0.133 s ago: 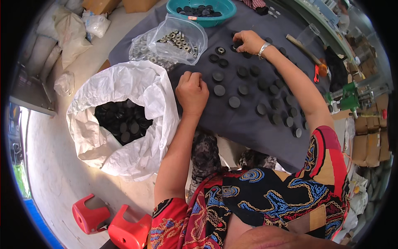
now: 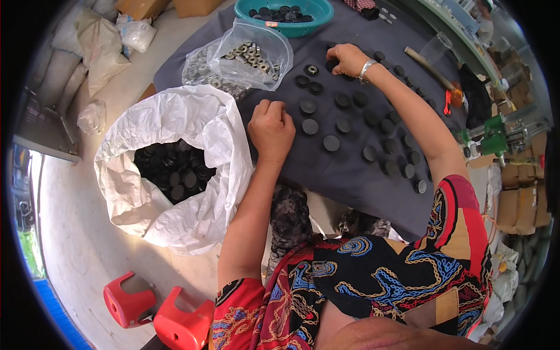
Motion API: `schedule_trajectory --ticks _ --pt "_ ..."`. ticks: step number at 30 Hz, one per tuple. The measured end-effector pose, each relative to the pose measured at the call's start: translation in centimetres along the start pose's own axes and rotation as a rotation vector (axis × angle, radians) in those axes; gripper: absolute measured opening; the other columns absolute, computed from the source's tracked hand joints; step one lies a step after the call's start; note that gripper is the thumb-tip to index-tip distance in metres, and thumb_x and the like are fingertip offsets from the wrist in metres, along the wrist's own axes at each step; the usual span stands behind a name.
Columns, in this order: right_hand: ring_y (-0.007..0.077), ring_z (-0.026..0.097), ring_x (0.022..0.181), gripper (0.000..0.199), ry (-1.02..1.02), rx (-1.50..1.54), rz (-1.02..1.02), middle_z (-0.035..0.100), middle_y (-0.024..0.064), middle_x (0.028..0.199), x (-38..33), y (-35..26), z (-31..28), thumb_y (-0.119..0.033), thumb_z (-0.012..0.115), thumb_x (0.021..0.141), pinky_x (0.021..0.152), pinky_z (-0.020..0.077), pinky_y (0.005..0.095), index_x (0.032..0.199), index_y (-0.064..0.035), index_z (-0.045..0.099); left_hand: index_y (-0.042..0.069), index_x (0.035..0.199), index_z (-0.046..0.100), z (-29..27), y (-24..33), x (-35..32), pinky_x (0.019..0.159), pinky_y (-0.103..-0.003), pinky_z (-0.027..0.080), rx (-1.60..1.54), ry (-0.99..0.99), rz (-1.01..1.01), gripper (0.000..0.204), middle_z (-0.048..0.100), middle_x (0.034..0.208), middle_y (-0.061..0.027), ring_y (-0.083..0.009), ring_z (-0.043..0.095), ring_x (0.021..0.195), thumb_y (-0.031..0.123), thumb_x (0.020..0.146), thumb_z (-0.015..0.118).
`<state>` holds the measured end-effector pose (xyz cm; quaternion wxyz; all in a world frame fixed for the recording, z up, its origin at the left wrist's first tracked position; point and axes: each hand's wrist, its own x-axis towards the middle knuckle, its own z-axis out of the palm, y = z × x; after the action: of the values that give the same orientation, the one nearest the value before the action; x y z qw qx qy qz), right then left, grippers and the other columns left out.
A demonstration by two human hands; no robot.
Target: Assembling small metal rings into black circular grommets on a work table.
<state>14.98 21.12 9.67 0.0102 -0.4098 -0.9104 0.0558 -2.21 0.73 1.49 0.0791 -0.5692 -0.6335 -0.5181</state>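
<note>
My right hand [image 2: 348,60], with a silver bracelet on its wrist, reaches to the far side of the dark cloth. Its fingers close on a black round cap [image 2: 332,63], mostly hidden by the hand. Near the cloth's left edge my left hand [image 2: 272,129] is curled into a fist, and whatever is inside it is hidden. Between the hands lie two open black caps, and beside them a cap with a metal ring [image 2: 311,70] in it. Several more black caps [image 2: 331,143] are spread in loose rows to the right. A clear plastic bag [image 2: 281,53] holds small metal rings [image 2: 251,55].
A white sack [image 2: 227,125] full of black caps stands left of the cloth-covered table [image 2: 356,189]. At the back sits a teal basin [image 2: 326,17] of black pieces. To the right are a hammer [image 2: 429,67] and a green machine [image 2: 493,139]. Red stools [image 2: 184,321] stand lower left.
My right hand has shifted very slightly at the cap. My left fist stays in place, and the whole view has moved a little.
</note>
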Motion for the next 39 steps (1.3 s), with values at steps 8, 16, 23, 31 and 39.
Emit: schedule_trajectory --ticks 8,16,23,31,39 --pt "0.0341 0.064 0.094 0.038 0.018 -0.095 0.042 0.069 0.0168 0.094 1.2 0.9 -0.3 -0.014 0.082 0.065 0.084 0.0508 0.0413 0.098 -0.0020 0.068 0.006 0.074 0.061 -0.1 0.3 0.3 0.059 -0.041 0.047 -0.011 -0.002 -0.006 0.009 0.055 0.074 -0.0082 -0.0292 0.058 0.072 0.000 0.068 0.064" --pt "0.0345 0.064 0.087 0.032 0.234 -0.107 -0.222 0.067 0.0160 0.090 -0.7 -3.0 0.1 -0.033 0.070 0.075 0.076 0.0502 0.0457 0.091 -0.0046 0.068 0.005 0.076 0.064 -0.2 0.4 0.2 0.059 -0.040 0.048 -0.003 0.021 0.016 0.009 0.058 0.073 -0.0093 -0.0300 0.060 0.067 -0.001 0.069 0.063" --pt "0.0343 0.065 0.085 0.024 0.055 -0.201 -0.231 0.068 0.0150 0.085 -0.3 -8.0 1.9 -0.023 0.071 0.073 0.075 0.0507 0.0461 0.091 -0.0076 0.069 0.006 0.077 0.064 0.0 0.3 0.1 0.060 -0.040 0.048 0.002 0.024 0.009 0.009 0.058 0.073 -0.0094 -0.0300 0.060 0.068 0.000 0.070 0.063" --pt "0.0351 0.060 0.083 0.033 0.109 0.034 -0.285 0.061 0.0153 0.089 0.1 -8.5 2.2 -0.013 0.070 0.069 0.074 0.0488 0.0443 0.100 -0.0048 0.062 0.006 0.076 0.063 -0.3 0.2 0.3 0.059 -0.040 0.048 -0.009 0.020 0.002 0.009 0.057 0.072 -0.0091 -0.0298 0.059 0.067 0.000 0.070 0.063" --pt "0.0345 0.059 0.085 0.034 0.141 0.126 -0.407 0.057 0.0143 0.090 0.1 -8.2 3.1 -0.012 0.069 0.069 0.072 0.0485 0.0424 0.099 -0.0049 0.055 0.006 0.075 0.061 -0.2 0.3 0.1 0.060 -0.042 0.047 -0.011 0.001 -0.005 0.009 0.057 0.075 -0.0086 -0.0294 0.058 0.073 0.001 0.068 0.063"
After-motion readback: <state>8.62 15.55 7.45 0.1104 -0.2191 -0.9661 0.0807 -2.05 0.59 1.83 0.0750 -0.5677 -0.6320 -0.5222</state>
